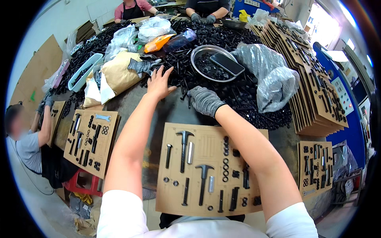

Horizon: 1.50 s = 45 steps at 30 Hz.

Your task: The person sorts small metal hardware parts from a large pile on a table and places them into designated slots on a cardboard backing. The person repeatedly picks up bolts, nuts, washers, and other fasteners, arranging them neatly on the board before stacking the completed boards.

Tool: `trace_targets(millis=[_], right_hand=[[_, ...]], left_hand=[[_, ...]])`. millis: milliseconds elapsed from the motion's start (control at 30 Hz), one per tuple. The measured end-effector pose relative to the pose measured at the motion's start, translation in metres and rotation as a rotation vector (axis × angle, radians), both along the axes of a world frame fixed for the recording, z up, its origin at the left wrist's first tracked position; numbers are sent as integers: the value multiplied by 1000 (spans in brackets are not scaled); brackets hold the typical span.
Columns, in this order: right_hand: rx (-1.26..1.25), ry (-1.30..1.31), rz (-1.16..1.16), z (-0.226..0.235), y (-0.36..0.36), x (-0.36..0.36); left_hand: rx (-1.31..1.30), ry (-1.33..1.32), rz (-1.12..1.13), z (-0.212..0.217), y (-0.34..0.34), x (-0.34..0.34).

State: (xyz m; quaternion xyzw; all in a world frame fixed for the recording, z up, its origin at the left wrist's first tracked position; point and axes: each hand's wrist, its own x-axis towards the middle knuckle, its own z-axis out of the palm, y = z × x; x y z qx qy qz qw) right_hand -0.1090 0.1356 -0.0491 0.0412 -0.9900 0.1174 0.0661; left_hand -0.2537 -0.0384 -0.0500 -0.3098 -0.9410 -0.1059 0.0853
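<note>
Near the centre of the frame, a little above the middle, both of the person's hands reach into a wide heap of black screws and bolts (238, 93) that covers the upper middle of the desk (174, 113). The left hand (159, 84) is bare, its fingers spread apart and its fingertips resting on the edge of the heap; it pinches nothing that shows. The right hand (204, 100) wears a grey knit glove and lies just right of the left one, knuckles up and fingers curled down onto the black parts; whether it grips any piece cannot be told. Below the hands, at lower centre, lies a cardboard sheet (206, 174) with cut-outs filled by black hammer-headed bolts, rods, washers and nuts. A like cardboard sheet with a small wrench (92, 141) lies at centre left, and another filled sheet (316, 168) lies at lower right. Above the right hand stands a round metal bowl (198, 53) with black parts and a dark phone (227, 63) laid across it. A crumpled clear plastic bag (272, 77) lies right of the bowl, and a stack of cardboard sheets (313, 87) runs down the right side. A co-worker's sleeve and arm (41, 131) show at the left edge.
</note>
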Motion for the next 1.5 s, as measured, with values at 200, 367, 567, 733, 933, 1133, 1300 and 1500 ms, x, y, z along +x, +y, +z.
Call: trace_targets(millis=[200, 367, 567, 733, 933, 1133, 1300, 1500], right_hand=[[-135, 224, 40, -4, -23, 12], [-196, 217, 28, 12, -19, 44], [-451, 304, -136, 14, -3, 67], [-577, 288, -265, 37, -3, 76], [-529, 331, -249, 48, -12, 70], [-546, 259, -250, 33, -22, 56], [-407, 255, -175, 4, -23, 35], [-163, 141, -175, -8, -27, -20]], left_hand=[[-43, 10, -226, 13, 52, -58], [105, -297, -330, 17, 65, -132], [74, -124, -43, 12, 94, -99], [145, 77, -118, -6, 64, -77], [258, 300, -168, -28, 30, -34], [369, 194, -275, -41, -10, 12], [333, 40, -409, -40, -48, 47], [353, -114, -114, -30, -87, 36]])
